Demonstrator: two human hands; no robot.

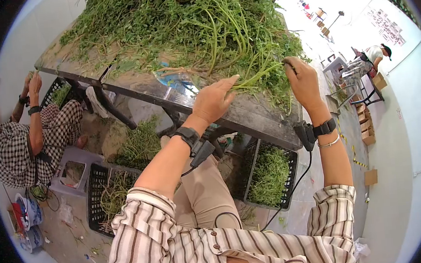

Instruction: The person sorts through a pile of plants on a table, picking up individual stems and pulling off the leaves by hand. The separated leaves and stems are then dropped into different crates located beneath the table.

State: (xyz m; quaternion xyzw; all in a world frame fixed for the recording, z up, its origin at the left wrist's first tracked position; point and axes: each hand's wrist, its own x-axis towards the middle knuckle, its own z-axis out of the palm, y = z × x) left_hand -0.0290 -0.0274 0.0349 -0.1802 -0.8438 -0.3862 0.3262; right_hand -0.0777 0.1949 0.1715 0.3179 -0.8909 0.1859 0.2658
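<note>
A green leafy stem stretches between my two hands above the table's front edge. My left hand has its thumb and forefinger at the stem's left end. My right hand, higher and to the right, pinches the other end between thumb and bent fingers; its fingertips look dark. Behind both hands a large heap of green stalks and leaves covers the tabletop. Loose stalks hang down beside my right hand. A clear and blue plastic piece lies at the table edge near my left hand.
Below the dark table edge stands a black crate of greens; another crate holds stalks at lower left. More greens lie on the floor. A person sits at the left; another is far right.
</note>
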